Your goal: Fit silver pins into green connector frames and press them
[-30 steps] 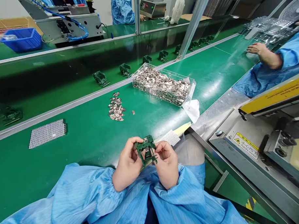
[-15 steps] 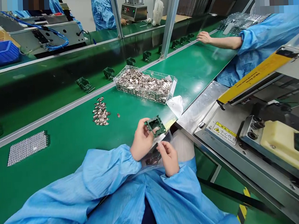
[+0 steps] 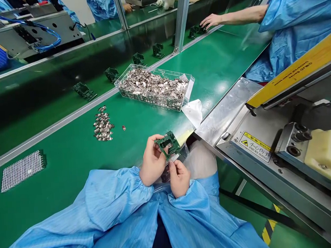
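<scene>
The right hand (image 3: 180,178), whose grip I cannot tell, has moved nearer the one green frame (image 3: 172,142) the left hand (image 3: 152,163) grasps.

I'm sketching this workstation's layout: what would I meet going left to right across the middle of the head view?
Pale gridded panel → heap of small metal parts → single loose piece → left hand holding a green frame → right hand → warning label → cream block.
</scene>
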Motion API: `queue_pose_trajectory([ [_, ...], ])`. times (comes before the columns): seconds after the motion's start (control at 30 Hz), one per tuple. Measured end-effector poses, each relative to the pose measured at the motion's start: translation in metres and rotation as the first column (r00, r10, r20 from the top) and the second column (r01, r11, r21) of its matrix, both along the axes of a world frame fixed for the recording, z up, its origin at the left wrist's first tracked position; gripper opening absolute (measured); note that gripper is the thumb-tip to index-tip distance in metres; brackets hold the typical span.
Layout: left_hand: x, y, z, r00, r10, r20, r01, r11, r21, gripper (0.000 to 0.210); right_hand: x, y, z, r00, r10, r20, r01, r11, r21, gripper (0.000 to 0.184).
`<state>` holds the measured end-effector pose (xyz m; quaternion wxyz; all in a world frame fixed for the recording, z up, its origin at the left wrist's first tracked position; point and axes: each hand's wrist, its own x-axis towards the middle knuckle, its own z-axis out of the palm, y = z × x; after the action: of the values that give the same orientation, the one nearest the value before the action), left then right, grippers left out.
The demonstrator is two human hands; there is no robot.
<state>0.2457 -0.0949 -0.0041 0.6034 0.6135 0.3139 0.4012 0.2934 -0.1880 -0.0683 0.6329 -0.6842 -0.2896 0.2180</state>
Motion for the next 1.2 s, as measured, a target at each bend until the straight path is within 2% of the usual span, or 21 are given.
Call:
queue_pose_trajectory([
  [0.17,0.002,0.001,-0.002,1.000,0.017,0.016,-0.018,0.999,0.043,0.036,0.006,0.000,-0.009,0.990,0.065,0.124,-0.062,0.998,-0.028,0.036],
  [0.3,0.002,0.002,-0.004,1.000,0.026,0.004,-0.026,0.998,0.056,0.036,0.015,-0.001,-0.020,0.955,0.206,0.213,-0.184,0.976,-0.121,0.038],
  [0.4,0.002,0.003,-0.006,1.000,0.029,0.011,-0.029,0.998,0.048,0.038,0.025,-0.002,-0.027,0.907,0.364,0.214,-0.307,0.917,-0.256,0.032],
  [0.5,0.001,0.003,-0.008,1.000,0.005,0.026,-0.005,1.000,0.020,0.040,0.037,-0.004,-0.030,0.855,0.489,0.172,-0.389,0.824,-0.412,0.023],
  [0.6,0.001,0.003,-0.008,1.000,-0.002,0.029,0.001,1.000,0.019,0.039,0.049,-0.007,-0.026,0.829,0.542,0.133,-0.408,0.752,-0.518,0.020],
  [0.7,0.003,0.002,-0.006,1.000,0.024,0.018,-0.024,1.000,0.014,0.037,0.060,-0.012,-0.015,0.822,0.555,0.123,-0.408,0.727,-0.553,0.015],
  [0.83,0.002,0.002,-0.003,0.998,0.035,0.053,-0.034,0.999,-0.023,0.036,0.075,-0.024,0.012,0.817,0.559,0.143,-0.411,0.737,-0.537,0.014],
  [0.9,-0.002,0.002,-0.001,0.998,0.024,0.057,-0.020,0.997,-0.070,0.036,0.082,-0.028,0.032,0.839,0.525,0.145,-0.413,0.788,-0.457,0.015],
  [0.97,-0.007,0.002,0.000,0.999,0.005,0.037,-0.001,0.993,-0.118,0.035,0.086,-0.026,0.053,0.870,0.459,0.179,-0.394,0.867,-0.305,0.015],
  [1.07,-0.015,0.002,0.002,0.999,-0.029,0.027,0.033,0.984,-0.173,0.032,0.084,-0.010,0.079,0.894,0.326,0.307,-0.307,0.945,-0.108,0.009],
  [1.13,-0.018,0.003,0.003,0.999,-0.045,0.026,0.049,0.982,-0.182,0.029,0.077,0.007,0.087,0.892,0.258,0.372,-0.256,0.965,-0.056,0.007],
  [1.2,-0.020,0.004,0.002,0.999,-0.049,0.011,0.050,0.987,-0.155,0.028,0.069,0.023,0.089,0.885,0.245,0.396,-0.250,0.967,-0.039,0.007],
])
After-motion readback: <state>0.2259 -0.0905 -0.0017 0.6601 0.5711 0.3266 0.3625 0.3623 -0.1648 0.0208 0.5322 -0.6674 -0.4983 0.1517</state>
